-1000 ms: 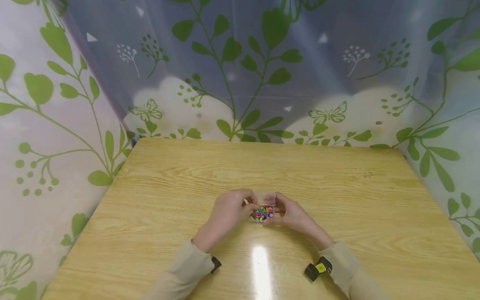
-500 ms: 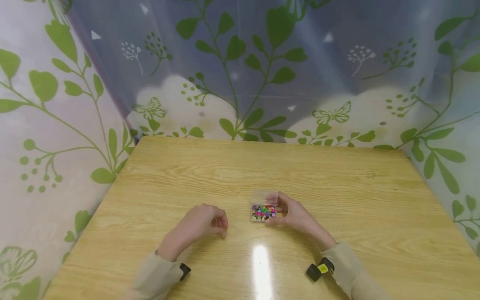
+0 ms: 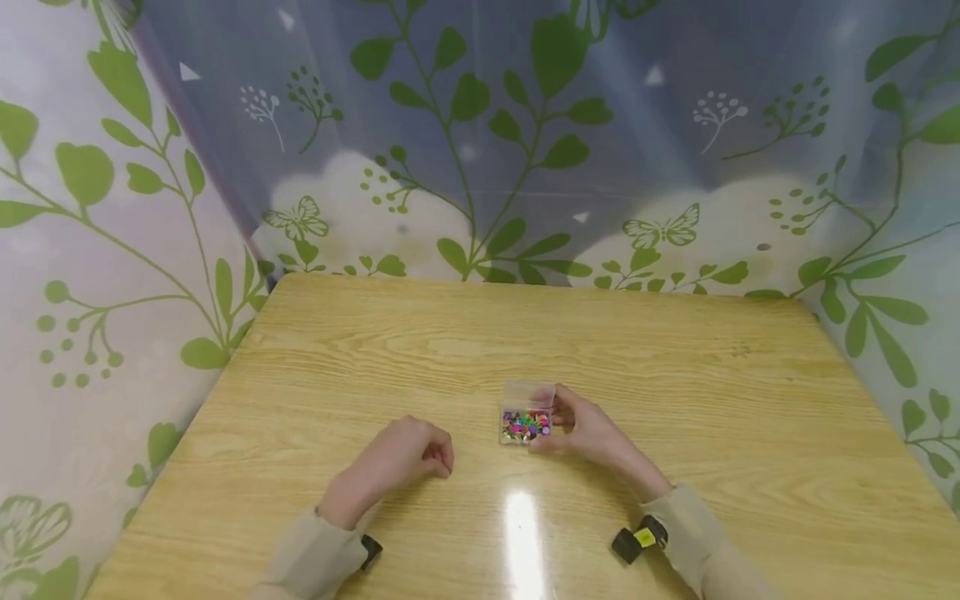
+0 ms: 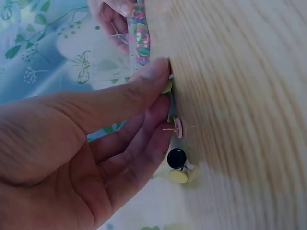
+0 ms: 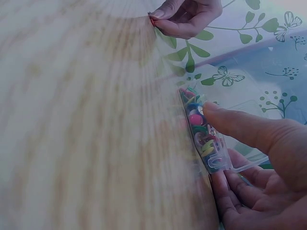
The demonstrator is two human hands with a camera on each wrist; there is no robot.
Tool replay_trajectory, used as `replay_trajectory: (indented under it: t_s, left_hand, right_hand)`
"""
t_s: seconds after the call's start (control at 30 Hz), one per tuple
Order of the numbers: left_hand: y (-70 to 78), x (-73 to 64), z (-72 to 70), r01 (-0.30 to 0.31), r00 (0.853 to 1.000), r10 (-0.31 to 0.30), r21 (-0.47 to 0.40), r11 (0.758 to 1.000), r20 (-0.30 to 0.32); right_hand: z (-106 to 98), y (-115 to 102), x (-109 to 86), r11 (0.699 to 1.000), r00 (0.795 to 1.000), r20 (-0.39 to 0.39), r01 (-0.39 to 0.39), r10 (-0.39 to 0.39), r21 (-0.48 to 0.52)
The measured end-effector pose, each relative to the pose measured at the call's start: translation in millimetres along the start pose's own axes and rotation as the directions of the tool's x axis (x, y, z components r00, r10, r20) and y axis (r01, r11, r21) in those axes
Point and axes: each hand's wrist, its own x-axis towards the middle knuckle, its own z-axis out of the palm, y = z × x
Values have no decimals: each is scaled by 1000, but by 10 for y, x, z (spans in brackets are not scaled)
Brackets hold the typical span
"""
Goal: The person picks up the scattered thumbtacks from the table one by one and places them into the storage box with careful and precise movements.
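My left hand [image 3: 401, 458] is low over the wooden table, left of the box. Its thumb and fingertips close around a yellow-green thumbtack [image 4: 167, 86] in the left wrist view. Right beside those fingers lie a pink thumbtack [image 4: 179, 128], pin showing, a black thumbtack [image 4: 176, 157] and a yellow thumbtack [image 4: 179, 176]. A small clear plastic box [image 3: 502, 429], its hinged lid [image 3: 521, 392] raised, sits on the table full of colourful thumbtacks [image 5: 195, 119]. My right hand [image 3: 596, 431] grips its right side, thumb at the front and fingers behind.
The wood-grain table [image 3: 637, 350] spreads around both hands. A leaf-patterned curtain [image 3: 450, 167] stands along the back and both sides. Black straps with a camera [image 3: 628, 546] are on the wrists. A bright light reflection [image 3: 522, 533] shows near the front.
My left hand has left the box and moved left, down to the table, staying there over the last half second. The right hand still holds the box in place.
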Motion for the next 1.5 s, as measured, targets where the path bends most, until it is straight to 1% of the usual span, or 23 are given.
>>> replay_trajectory:
  t_s: [0.07,0.13,0.27,0.33,0.43,0.63,0.77,0.87,0.97,1.07,1.2,1.37,1.5]
  left_hand:
    - [-6,17,11,0,1000,-1,-20,1000,-7]
    - [-6,43,21,-16,1000,15,-32,999,-23]
    - [34,123,38,-49,997,47,-24,999,-61]
    - [70,181,43,-54,996,53,-17,998,-77]
    - [163,278,29,-64,994,63,-8,998,-92]
    - [395,493,5,-115,988,115,11,993,-107]
    - [538,626,7,-137,981,137,12,991,-137]
    - [615,705,21,-144,976,142,-2,990,-162]
    - [659,749,41,-148,973,144,-12,989,-183]
    - [656,762,69,-146,970,143,-1,989,-195]
    - [609,732,53,-116,972,117,16,993,-205]
    - [512,625,-92,-41,970,48,31,999,-239]
    - [394,478,-220,40,966,-25,52,998,-259]
  right_hand:
    - [-1,4,3,1000,1000,-1,-1,1,-4]
    - [-1,7,3,1000,1000,-2,-4,4,-6]
    - [0,12,1,1000,1000,-1,-9,9,-11]
    - [0,13,0,1000,1000,1,-10,10,-8]
    - [1,16,-1,1000,1000,-1,-10,10,-5]
    - [10,22,0,1000,1000,3,-5,5,8]
    - [16,24,-3,1000,1000,4,-3,3,-10]
    - [16,24,0,1000,1000,14,7,-7,-10]
    - [16,25,10,1000,1000,25,17,-17,-2]
    - [15,28,17,1000,1000,25,19,-19,-12]
    - [13,21,17,1000,1000,11,1,-1,-27]
    - [9,8,16,1000,1000,0,6,-6,-13]
    - [3,2,7,1000,1000,-4,7,-7,2]
